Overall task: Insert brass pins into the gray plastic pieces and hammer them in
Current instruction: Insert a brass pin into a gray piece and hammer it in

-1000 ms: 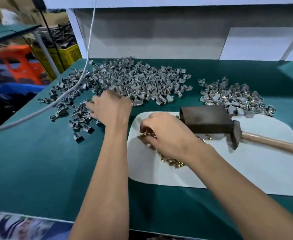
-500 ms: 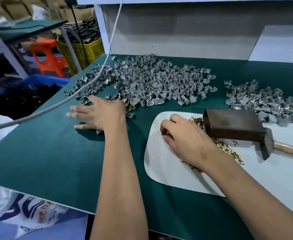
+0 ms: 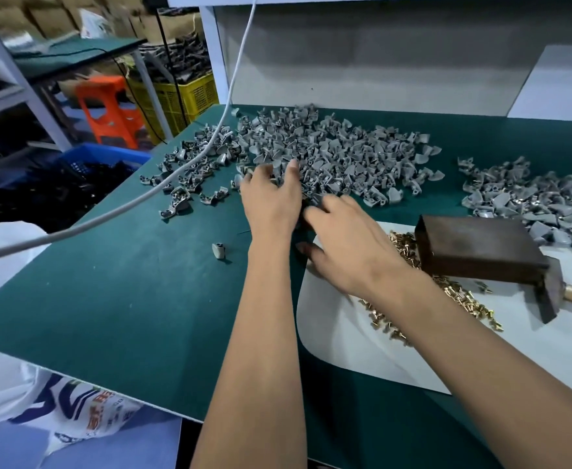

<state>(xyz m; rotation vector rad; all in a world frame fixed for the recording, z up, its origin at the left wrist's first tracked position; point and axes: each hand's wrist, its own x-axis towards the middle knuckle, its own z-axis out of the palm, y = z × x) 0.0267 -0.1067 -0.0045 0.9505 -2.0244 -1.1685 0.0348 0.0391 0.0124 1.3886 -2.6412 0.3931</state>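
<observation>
One hammer (image 3: 480, 252), two hands, perhaps hundreds of gray pieces (image 3: 328, 154).

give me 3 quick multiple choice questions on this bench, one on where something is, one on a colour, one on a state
1. Where do the brass pins lie?
A. on the white sheet
B. in the yellow crate
C. among the big gray pile

2. What colour is the table mat?
A. red
B. dark green
C. white

3. What is the hammer doing?
A. gripped by the right hand
B. lying unheld on the white sheet
C. hanging from the cord

Answers:
1 A, the pins lie scattered on the sheet beside the hammer.
2 B, the mat is green.
3 B, both the left hand and right hand are off it.
</observation>
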